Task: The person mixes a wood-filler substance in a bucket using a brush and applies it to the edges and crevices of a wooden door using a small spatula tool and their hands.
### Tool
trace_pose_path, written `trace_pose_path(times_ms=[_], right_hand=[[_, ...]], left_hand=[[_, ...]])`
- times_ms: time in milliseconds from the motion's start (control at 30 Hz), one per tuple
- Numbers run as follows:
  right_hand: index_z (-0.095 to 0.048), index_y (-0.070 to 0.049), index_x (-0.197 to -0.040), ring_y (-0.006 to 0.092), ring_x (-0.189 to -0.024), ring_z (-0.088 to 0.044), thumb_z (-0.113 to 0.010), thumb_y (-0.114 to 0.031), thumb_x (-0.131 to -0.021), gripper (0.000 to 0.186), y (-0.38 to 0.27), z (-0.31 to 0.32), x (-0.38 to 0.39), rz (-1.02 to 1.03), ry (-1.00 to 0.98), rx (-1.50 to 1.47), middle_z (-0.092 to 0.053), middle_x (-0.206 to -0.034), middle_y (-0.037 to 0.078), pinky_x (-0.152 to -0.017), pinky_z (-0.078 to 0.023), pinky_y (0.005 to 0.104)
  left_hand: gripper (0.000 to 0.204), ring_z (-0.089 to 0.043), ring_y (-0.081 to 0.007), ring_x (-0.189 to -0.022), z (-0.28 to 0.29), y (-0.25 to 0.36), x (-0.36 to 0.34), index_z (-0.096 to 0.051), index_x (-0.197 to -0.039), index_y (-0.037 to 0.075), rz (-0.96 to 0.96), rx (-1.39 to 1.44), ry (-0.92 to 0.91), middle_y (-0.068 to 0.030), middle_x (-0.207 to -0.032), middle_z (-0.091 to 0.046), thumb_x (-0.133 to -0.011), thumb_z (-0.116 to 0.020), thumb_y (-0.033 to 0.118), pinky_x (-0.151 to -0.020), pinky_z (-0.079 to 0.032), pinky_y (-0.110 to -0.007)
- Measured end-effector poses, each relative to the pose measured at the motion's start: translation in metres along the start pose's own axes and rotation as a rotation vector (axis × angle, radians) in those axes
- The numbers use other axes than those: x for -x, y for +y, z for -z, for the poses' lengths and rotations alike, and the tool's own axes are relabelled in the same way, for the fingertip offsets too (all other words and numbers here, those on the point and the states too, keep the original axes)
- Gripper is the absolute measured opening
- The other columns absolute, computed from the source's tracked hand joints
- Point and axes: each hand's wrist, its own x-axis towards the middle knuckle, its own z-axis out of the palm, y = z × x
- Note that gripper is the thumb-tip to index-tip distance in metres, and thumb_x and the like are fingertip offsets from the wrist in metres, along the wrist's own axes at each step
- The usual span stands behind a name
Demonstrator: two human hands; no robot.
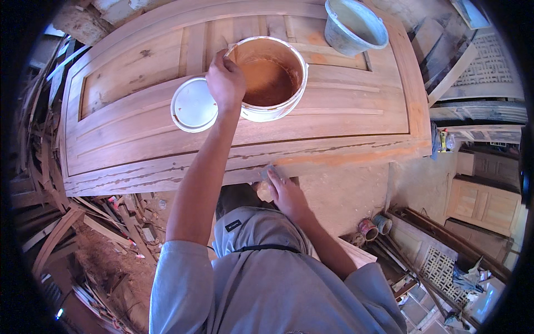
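A wooden panelled door lies flat in front of me, with dark cracks along its near edge and orange-brown filler smeared over the right part. On it stands a white bucket partly filled with orange-brown paste. My left hand is closed at the bucket's left rim, its fingers curled over the edge. Beside the bucket lies a round white lid, partly covered by my left wrist. My right hand is at the door's near edge, closed on a small greyish flat piece whose kind I cannot make out.
A grey bucket stands at the door's far right. Scrap wood is piled on the floor at left. At lower right are a reddish can, stacked boards and another panelled door leaning there.
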Motion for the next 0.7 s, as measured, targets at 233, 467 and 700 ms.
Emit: trace_pose_path(times_ms=[233, 467, 700], right_hand=[[-0.058, -0.018, -0.128, 0.0358, -0.075, -0.067, -0.056, -0.029, -0.093, 0.036, 0.028, 0.052, -0.045, 0.229, -0.210, 0.135, -0.067, -0.089, 0.017, -0.063, -0.056, 0.0484], [-0.060, -0.014, -0.120, 0.0387, -0.081, -0.067, -0.055, -0.026, -0.094, 0.029, 0.083, 0.096, -0.012, 0.076, -0.112, 0.175, -0.066, -0.095, 0.021, -0.068, -0.054, 0.0491], [-0.055, -0.004, -0.105, 0.0142, -0.066, -0.059, -0.051, -0.022, -0.102, 0.019, 0.142, 0.023, 0.061, -0.300, 0.256, -1.191, -0.059, -0.078, 0.006, -0.060, -0.051, 0.0294]], left_hand=[[0.028, -0.067, -0.0421, -0.085, -0.005, -0.003, -0.001, -0.069, -0.107, 0.004, -0.023, -0.004, 0.040, -0.0239, -0.092, -0.068, -0.088, -0.049, 0.008, -0.074, -0.053, -0.050], [0.027, -0.066, -0.0429, -0.086, -0.005, 0.003, 0.002, -0.069, -0.107, 0.005, 0.013, 0.029, 0.064, -0.0236, -0.093, -0.069, -0.088, -0.050, 0.008, -0.075, -0.052, -0.050], [0.028, -0.066, -0.0434, -0.086, -0.009, 0.002, 0.001, -0.068, -0.108, 0.005, -0.014, 0.054, 0.062, -0.0242, -0.091, -0.068, -0.089, -0.050, 0.009, -0.075, -0.052, -0.050]])
